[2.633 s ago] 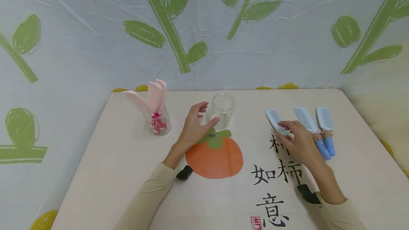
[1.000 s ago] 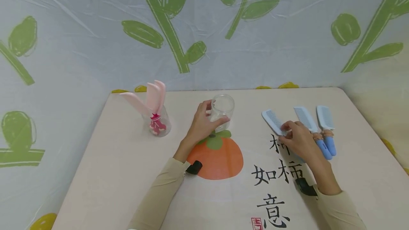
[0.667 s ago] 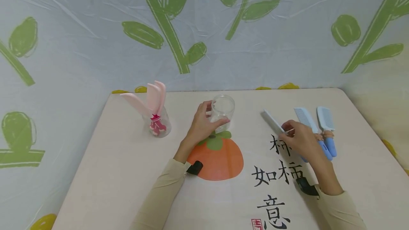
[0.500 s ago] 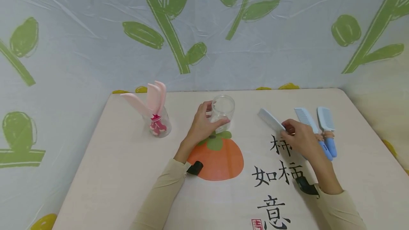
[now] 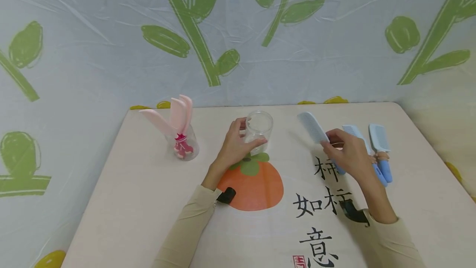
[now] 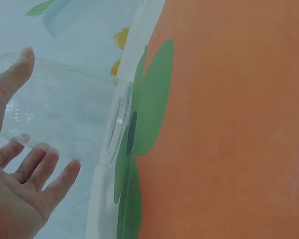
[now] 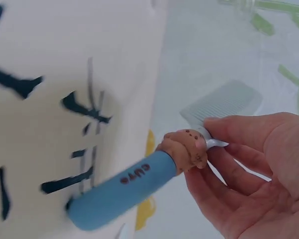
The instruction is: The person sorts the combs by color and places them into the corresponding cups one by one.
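My left hand (image 5: 236,142) grips an upright clear jar (image 5: 260,124) at the table's back middle, thumb on one side and fingers on the other. Nothing shows inside that jar. In the left wrist view the thumb and fingertips touch the jar's clear wall (image 6: 65,107). To the right, my right hand (image 5: 347,152) pinches a light-blue comb (image 5: 312,127) near its neck, raised above the table with its toothed end toward the back left. The right wrist view shows the comb's blue handle (image 7: 122,191) and a brown animal-shaped ornament (image 7: 187,149) between handle and teeth.
Two more blue combs lie right of my right hand; the outer comb (image 5: 379,139) shows whole, the other is partly covered. At the left, another clear jar (image 5: 192,149) holds several pink combs (image 5: 178,113). A printed orange persimmon (image 5: 251,187) and black characters mark the tabletop (image 5: 141,202).
My left hand has closed in on the jar and now grips it. My right hand has taken hold of the nearest blue comb, turned it and lifted it off the table.
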Available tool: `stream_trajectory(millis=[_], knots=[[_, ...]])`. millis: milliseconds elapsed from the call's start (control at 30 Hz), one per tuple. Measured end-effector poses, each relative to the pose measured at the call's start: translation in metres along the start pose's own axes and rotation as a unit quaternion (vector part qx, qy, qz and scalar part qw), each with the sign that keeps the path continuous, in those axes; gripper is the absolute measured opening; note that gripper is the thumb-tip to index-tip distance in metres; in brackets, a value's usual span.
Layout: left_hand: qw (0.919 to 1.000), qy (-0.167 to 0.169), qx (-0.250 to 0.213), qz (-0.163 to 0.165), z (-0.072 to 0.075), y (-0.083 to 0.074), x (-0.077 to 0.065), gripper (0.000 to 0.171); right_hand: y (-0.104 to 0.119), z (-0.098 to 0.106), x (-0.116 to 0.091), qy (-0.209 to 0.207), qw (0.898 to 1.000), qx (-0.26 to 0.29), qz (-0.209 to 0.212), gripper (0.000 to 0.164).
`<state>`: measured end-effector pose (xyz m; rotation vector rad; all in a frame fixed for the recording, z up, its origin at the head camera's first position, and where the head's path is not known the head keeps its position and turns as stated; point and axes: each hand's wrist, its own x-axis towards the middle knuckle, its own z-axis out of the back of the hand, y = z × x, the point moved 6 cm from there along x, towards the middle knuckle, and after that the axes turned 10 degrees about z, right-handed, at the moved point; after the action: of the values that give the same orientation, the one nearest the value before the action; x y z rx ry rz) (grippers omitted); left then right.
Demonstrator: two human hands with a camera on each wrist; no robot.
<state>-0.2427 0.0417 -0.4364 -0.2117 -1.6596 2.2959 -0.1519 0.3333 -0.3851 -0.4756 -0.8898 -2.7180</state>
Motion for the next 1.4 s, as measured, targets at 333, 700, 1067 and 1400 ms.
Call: stream_trajectory(millis=[333,700,1067,1400], knots=[[0.9999,0.008,-0.003,0.006,-0.001,-0.001,0.000,0.075,0.023,0.004,0.013,-0.041,0.999,0.002,-0.014,0.026],[0.9999,0.006,-0.009,0.012,0.001,0.001,0.000,0.076,0.048,0.005,0.029,-0.105,0.993,0.051,0.009,0.028],[0.9998,0.007,-0.002,0.020,0.002,0.001,0.002,0.078,0.073,0.014,0.042,-0.182,0.978,0.094,0.028,0.035],[0.9998,0.007,0.001,0.020,0.002,0.000,0.002,0.079,0.091,0.025,0.051,-0.262,0.950,0.161,0.060,0.036]])
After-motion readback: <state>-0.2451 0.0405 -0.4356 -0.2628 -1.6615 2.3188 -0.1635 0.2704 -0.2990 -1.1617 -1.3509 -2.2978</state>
